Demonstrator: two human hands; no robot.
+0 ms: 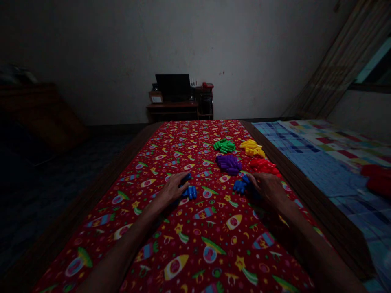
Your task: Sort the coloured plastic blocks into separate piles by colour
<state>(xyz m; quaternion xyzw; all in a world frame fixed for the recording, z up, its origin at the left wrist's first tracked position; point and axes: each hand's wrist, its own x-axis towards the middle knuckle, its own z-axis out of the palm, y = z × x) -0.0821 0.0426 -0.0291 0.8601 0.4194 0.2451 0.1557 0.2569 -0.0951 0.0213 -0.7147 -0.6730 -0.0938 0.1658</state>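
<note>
A red cloth printed with rockets and stars [195, 244] covers a long table. My left hand [172, 190] rests on it, fingers curled around a blue plastic piece [185, 179], with a small cluster of blue pieces [191, 192] just to its right. My right hand [266, 186] lies over a pile of blue pieces [240, 185], fingers bent onto them. Beyond the hands lie sorted piles: purple [229, 163], red [264, 166], green [224, 146] and yellow [252, 148].
The table's wooden edge [308, 191] runs along the right side, with a bed in a blue checked cover [330, 162] beside it and a red object [377, 178] on it. A low desk with a dark screen [173, 87] stands at the far wall. The left floor is dark.
</note>
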